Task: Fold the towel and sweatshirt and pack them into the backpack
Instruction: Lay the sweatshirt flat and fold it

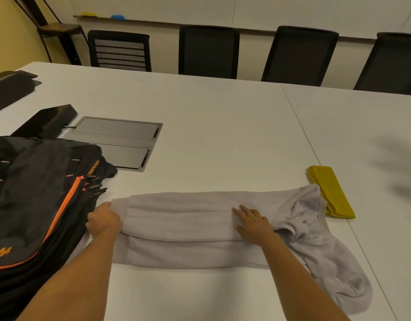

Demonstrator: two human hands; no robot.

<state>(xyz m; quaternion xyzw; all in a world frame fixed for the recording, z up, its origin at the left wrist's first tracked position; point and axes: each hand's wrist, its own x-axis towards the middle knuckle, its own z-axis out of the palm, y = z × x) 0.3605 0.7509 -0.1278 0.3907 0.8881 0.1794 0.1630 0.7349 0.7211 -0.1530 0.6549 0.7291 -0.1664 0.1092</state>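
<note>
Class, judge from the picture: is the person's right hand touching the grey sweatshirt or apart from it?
Touching. The head view shows the right hand pressed flat on the folded sweatshirt, with no gap visible.

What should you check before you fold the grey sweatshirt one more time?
1. Sweatshirt body folded into a long flat strip: ok.
2. Hood at the right end lies smooth: not ok, it is bunched and hangs past the strip.
3. Left hand holds the left end, ready to lift it: ok.
4. Right hand presses flat on the strip to keep it in place: ok.
5. Towel is folded and waits by the hood: ok.
6. Backpack is open enough to take both: cannot tell; its main opening does not show.
</note>
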